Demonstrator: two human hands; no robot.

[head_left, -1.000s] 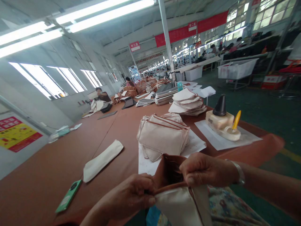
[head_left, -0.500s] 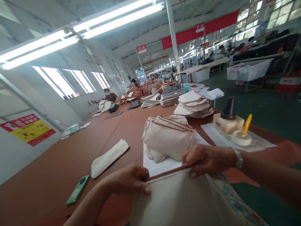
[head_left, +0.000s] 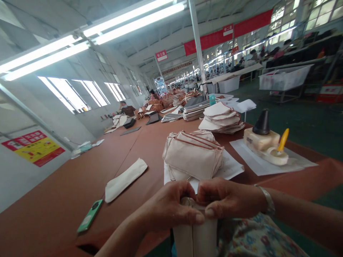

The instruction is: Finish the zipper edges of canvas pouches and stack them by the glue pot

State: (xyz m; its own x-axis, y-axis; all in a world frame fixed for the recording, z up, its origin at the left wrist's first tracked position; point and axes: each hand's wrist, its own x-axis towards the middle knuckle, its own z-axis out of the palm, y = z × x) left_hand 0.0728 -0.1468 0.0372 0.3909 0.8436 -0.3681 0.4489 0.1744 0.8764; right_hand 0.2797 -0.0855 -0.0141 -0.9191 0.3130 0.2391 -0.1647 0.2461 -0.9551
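Low in the view, my left hand (head_left: pixel 171 205) pinches the top of a cream fabric piece (head_left: pixel 195 235), thumb in front. My right hand (head_left: pixel 227 198), with a pale band at the wrist, grips the same piece; the two thumbs almost touch. The fabric hangs narrow, a seam running down its front. Just beyond my hands, a stack of cream pieces with brown edges (head_left: pixel 193 155) lies on white paper (head_left: pixel 233 169). One long cream piece (head_left: pixel 125 180) lies on the brown table (head_left: pixel 88 182) to the left.
A green phone (head_left: pixel 89 216) lies front left. At right, a cream container with a black cone (head_left: pixel 261 123) and a yellow-handled tool (head_left: pixel 283 141) sit on paper. More stacked pieces (head_left: pixel 221 119) stand behind. A person (head_left: pixel 127 109) is at the far left.
My hands have come together, and the fabric, earlier stretched wide between them, is now narrow and gathered. The far person's arm has risen toward the head.
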